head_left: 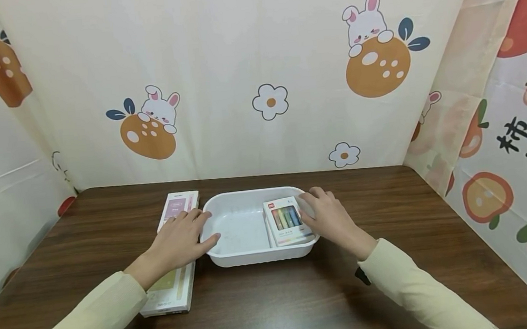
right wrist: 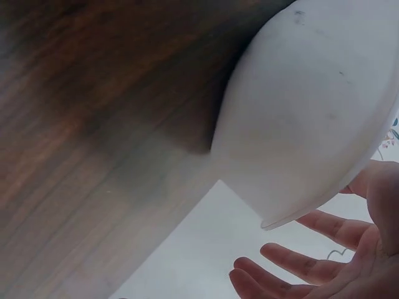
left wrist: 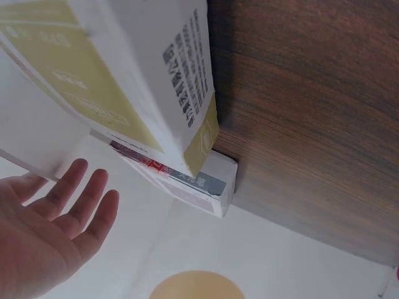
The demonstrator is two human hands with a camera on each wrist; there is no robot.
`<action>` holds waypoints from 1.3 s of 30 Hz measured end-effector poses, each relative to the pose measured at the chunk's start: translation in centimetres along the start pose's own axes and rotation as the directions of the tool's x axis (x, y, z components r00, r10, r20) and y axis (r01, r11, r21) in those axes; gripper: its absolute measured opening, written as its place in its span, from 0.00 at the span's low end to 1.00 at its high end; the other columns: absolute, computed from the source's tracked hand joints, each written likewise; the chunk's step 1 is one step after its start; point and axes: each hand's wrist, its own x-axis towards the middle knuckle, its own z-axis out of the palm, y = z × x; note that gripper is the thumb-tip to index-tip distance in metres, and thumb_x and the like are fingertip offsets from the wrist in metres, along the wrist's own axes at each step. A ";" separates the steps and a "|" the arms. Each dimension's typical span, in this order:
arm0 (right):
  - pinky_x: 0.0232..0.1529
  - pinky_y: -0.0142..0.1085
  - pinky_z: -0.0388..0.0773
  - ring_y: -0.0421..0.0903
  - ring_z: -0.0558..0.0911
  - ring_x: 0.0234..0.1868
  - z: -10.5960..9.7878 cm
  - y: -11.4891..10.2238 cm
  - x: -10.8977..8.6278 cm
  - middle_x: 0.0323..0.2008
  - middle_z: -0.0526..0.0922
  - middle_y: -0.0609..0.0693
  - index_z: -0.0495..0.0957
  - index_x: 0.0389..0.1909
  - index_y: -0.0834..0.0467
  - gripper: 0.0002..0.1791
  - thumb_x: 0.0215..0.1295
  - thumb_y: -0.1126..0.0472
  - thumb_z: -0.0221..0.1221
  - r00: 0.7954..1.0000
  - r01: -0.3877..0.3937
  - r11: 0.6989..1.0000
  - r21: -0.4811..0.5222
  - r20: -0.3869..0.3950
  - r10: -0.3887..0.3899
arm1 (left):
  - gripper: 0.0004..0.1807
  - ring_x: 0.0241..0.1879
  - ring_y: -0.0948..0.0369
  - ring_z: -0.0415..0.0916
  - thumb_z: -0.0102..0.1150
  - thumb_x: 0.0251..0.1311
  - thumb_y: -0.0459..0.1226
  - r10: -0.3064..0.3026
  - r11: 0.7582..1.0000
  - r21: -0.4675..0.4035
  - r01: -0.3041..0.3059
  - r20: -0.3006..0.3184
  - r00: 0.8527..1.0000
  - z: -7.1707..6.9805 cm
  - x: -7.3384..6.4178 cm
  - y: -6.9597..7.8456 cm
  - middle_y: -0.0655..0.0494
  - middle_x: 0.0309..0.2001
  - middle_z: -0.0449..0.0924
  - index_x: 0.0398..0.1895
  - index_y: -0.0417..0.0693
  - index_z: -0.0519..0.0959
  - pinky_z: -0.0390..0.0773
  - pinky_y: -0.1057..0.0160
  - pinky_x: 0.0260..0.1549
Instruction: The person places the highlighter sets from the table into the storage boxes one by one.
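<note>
A white plastic tub (head_left: 239, 259) sits on the table, with a box of coloured sticks (head_left: 288, 235) lying at its right side. My left hand (head_left: 177, 239) is at the tub's left rim, fingers spread and thumb reaching over the edge. In the left wrist view its fingers (left wrist: 87, 199) are loosely bent. My right hand (head_left: 328, 216) is at the right rim, thumb over the inside beside the box. In the right wrist view the fingers (right wrist: 299, 261) extend loosely outside the tub wall. Neither hand grips anything.
Left of the tub, under my left hand and forearm, lie a white box with an olive label (head_left: 176, 294) and, farther back, a white box with a purple label (head_left: 175, 206). A printed curtain (head_left: 226, 72) hangs behind the brown table (head_left: 268, 312).
</note>
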 end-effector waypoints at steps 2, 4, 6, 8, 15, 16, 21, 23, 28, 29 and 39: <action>0.45 0.54 0.74 0.61 0.74 0.48 0.1 0.2 -0.1 0.54 0.72 0.62 0.73 0.54 0.57 0.22 0.60 0.55 0.56 1.000 -0.014 1.000 0.004 0.013 0.014 | 0.33 0.48 0.47 0.72 0.46 0.56 0.60 0.001 1.000 0.001 -0.001 -0.004 1.000 0.0 0.0 0.0 0.46 0.52 0.74 0.56 0.45 0.71 0.71 0.45 0.43; 0.46 0.54 0.73 0.62 0.74 0.49 0.2 0.3 -0.1 0.54 0.72 0.62 0.74 0.54 0.57 0.21 0.60 0.55 0.56 1.000 -0.021 1.000 0.009 0.018 0.020 | 0.33 0.48 0.47 0.73 0.45 0.57 0.60 0.003 1.000 0.005 -0.003 -0.008 1.000 0.0 0.0 0.1 0.46 0.52 0.74 0.56 0.46 0.71 0.71 0.45 0.43; 0.46 0.55 0.73 0.62 0.74 0.50 0.3 0.4 -0.2 0.54 0.72 0.63 0.74 0.53 0.58 0.21 0.60 0.55 0.56 0.999 -0.026 1.000 0.012 0.020 0.025 | 0.33 0.48 0.47 0.73 0.45 0.57 0.60 0.005 1.000 0.007 -0.005 -0.011 1.000 -0.1 -0.1 0.1 0.46 0.52 0.74 0.55 0.46 0.72 0.71 0.46 0.43; 0.47 0.55 0.72 0.62 0.74 0.50 0.3 0.5 -0.3 0.54 0.72 0.63 0.74 0.53 0.58 0.21 0.60 0.55 0.56 0.999 -0.032 0.999 0.022 0.021 0.031 | 0.33 0.48 0.47 0.73 0.45 0.57 0.60 0.006 1.000 0.010 -0.006 -0.013 1.000 -0.1 -0.1 0.2 0.46 0.52 0.74 0.55 0.46 0.72 0.71 0.46 0.43; 0.45 0.53 0.74 0.61 0.75 0.48 0.8 0.9 -0.4 0.51 0.74 0.63 0.75 0.51 0.60 0.20 0.59 0.57 0.57 1.000 -0.025 0.998 0.055 0.008 0.025 | 0.32 0.47 0.47 0.73 0.45 0.57 0.60 0.018 0.999 0.040 -0.017 -0.028 0.999 -0.3 -0.2 0.2 0.46 0.51 0.74 0.56 0.46 0.71 0.71 0.46 0.42; 0.45 0.53 0.74 0.61 0.75 0.48 0.8 1.0 -0.4 0.51 0.75 0.63 0.75 0.51 0.60 0.20 0.58 0.58 0.57 1.000 -0.024 0.998 0.062 0.008 0.023 | 0.32 0.47 0.47 0.73 0.45 0.57 0.60 0.019 0.999 0.045 -0.017 -0.033 0.999 -0.3 -0.2 0.2 0.46 0.51 0.74 0.55 0.47 0.72 0.71 0.47 0.42; 0.47 0.53 0.73 0.61 0.75 0.49 1.0 1.3 -0.4 0.51 0.74 0.63 0.75 0.52 0.61 0.19 0.58 0.60 0.56 0.999 -0.034 0.995 0.094 0.027 0.032 | 0.32 0.47 0.47 0.73 0.43 0.58 0.59 0.017 0.998 0.057 -0.015 -0.042 0.999 -0.3 -0.3 0.4 0.46 0.51 0.74 0.56 0.47 0.71 0.71 0.46 0.42; 0.47 0.53 0.73 0.61 0.74 0.50 1.0 1.4 -0.5 0.52 0.74 0.63 0.75 0.52 0.61 0.19 0.58 0.61 0.56 0.999 -0.039 0.994 0.106 0.035 0.035 | 0.32 0.48 0.47 0.72 0.42 0.59 0.60 0.013 0.998 0.057 -0.011 -0.038 0.999 -0.4 -0.4 0.4 0.46 0.52 0.74 0.56 0.47 0.71 0.70 0.46 0.43; 0.47 0.53 0.73 0.60 0.74 0.50 1.1 1.6 -0.5 0.52 0.74 0.62 0.75 0.52 0.61 0.19 0.58 0.62 0.55 0.998 -0.039 0.991 0.130 0.046 0.033 | 0.32 0.49 0.47 0.72 0.42 0.59 0.60 0.004 0.999 0.049 -0.002 -0.038 0.999 -0.7 -0.5 0.5 0.47 0.53 0.74 0.57 0.48 0.71 0.70 0.47 0.45; 0.47 0.53 0.73 0.60 0.74 0.50 1.1 1.6 -0.5 0.51 0.74 0.62 0.75 0.52 0.61 0.19 0.58 0.62 0.55 0.998 -0.037 0.991 0.132 0.046 0.031 | 0.32 0.49 0.47 0.72 0.42 0.59 0.60 0.002 0.999 0.047 0.000 -0.041 0.999 -0.8 -0.6 0.5 0.47 0.53 0.73 0.57 0.48 0.71 0.70 0.47 0.45; 0.47 0.52 0.72 0.58 0.73 0.49 1.3 1.8 -0.3 0.51 0.75 0.61 0.75 0.51 0.62 0.20 0.56 0.63 0.54 0.999 -0.008 0.990 0.140 0.036 0.003 | 0.31 0.53 0.46 0.70 0.44 0.59 0.59 -0.036 0.998 0.044 0.039 -0.061 0.998 -2.1 -2.0 -0.5 0.45 0.54 0.73 0.58 0.48 0.71 0.70 0.44 0.44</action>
